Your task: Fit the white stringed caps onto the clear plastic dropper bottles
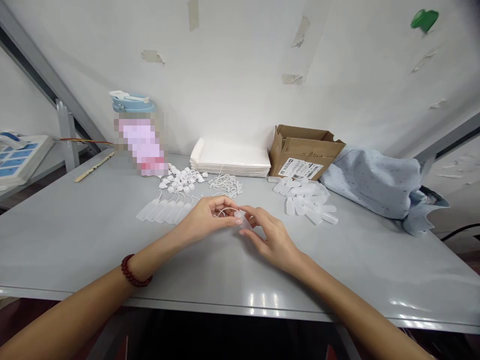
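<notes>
Over the middle of the table, my right hand (pixel 272 237) grips a small translucent plastic tube (pixel 245 223) between thumb and fingers. My left hand (pixel 206 217) pinches a small white cap (pixel 239 214) at the tube's upper end, and a thin white cord loop (pixel 225 210) runs out by its fingers. Whether the cap is seated in the tube I cannot tell. Left of my left hand lies a row of capped tubes with cords (pixel 165 210). Behind it are loose white caps (pixel 183 179) and a heap of white cords (pixel 227 185). Loose tubes (pixel 305 197) lie to the right.
A stack of white padded sheets (pixel 232 162) and an open cardboard box (pixel 307 152) stand along the wall. Light blue cloth (pixel 375 180) lies at right. At back left are a blue-lidded container (pixel 133 104) and a thin strip (pixel 93 167). The grey table (pixel 210 285) ends near my forearms.
</notes>
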Motion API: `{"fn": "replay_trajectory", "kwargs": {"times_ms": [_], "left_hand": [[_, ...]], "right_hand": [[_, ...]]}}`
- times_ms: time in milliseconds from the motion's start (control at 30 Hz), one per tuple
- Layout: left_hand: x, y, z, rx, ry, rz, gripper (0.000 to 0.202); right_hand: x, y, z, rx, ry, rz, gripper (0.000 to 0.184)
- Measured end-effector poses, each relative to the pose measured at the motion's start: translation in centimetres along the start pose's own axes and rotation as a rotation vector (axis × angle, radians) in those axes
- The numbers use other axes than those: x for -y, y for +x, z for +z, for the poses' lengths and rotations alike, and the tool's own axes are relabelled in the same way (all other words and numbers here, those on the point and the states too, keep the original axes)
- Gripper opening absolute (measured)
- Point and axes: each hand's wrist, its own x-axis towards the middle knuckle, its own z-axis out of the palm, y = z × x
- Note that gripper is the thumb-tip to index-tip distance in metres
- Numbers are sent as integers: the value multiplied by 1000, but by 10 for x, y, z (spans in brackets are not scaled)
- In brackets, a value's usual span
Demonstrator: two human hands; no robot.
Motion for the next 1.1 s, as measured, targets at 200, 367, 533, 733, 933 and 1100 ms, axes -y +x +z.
{"fn": "replay_trajectory", "kwargs": {"times_ms": [200, 367, 533, 733, 933, 1100], "left_hand": [[-2, 0, -1, -6, 57, -25, 27], [-6, -2, -1, 7, 77, -6, 29], [-4, -1, -1, 22, 21, 5, 25], [-1, -1, -1, 49, -91, -81, 21], [-2, -1, 0, 58, -176, -135, 19], [-1, -2, 0, 103, -246, -136, 18]], "right_hand": [[0, 0, 0, -34, 35, 49, 30], [2, 0, -1, -58, 79, 83, 26], [4, 1, 0, -65, 108, 144, 24], [3, 0, 2, -60, 134, 131, 33], [5, -1, 3, -49, 172, 144, 34], [5, 0, 2, -74, 127, 153, 31]]}}
